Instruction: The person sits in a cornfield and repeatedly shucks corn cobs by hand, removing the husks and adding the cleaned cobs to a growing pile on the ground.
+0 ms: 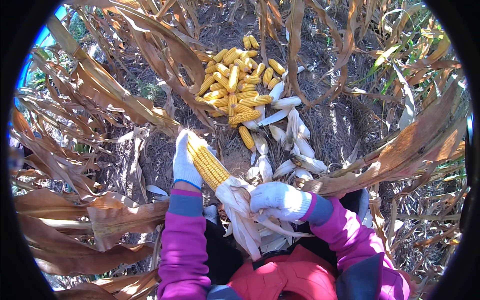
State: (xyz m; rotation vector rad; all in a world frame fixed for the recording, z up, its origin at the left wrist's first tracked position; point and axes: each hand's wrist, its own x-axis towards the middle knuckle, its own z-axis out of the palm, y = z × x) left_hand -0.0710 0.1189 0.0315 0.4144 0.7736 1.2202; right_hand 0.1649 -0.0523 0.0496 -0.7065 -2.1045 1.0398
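Observation:
A partly husked ear of corn [209, 166] slants between my two white-gloved hands, its yellow kernels bare at the upper end. My left hand [186, 159] is wrapped round that bare end, the fingers mostly behind it. Pale husk [237, 202] is peeled back over the ear's lower end and hangs toward my lap. My right hand [278, 201] is closed on this husk at the ear's base; its fingertips are partly hidden. Ahead of my hands lies a heap of husked yellow corn ears [233, 80] on the ground.
Stripped pale husks [295, 135] are strewn right of the heap. Dry corn stalks lean in, with one stalk [115, 95] at the left and a broad brown leaf [395, 155] at the right near my right arm. Dry litter covers the soil [340, 120].

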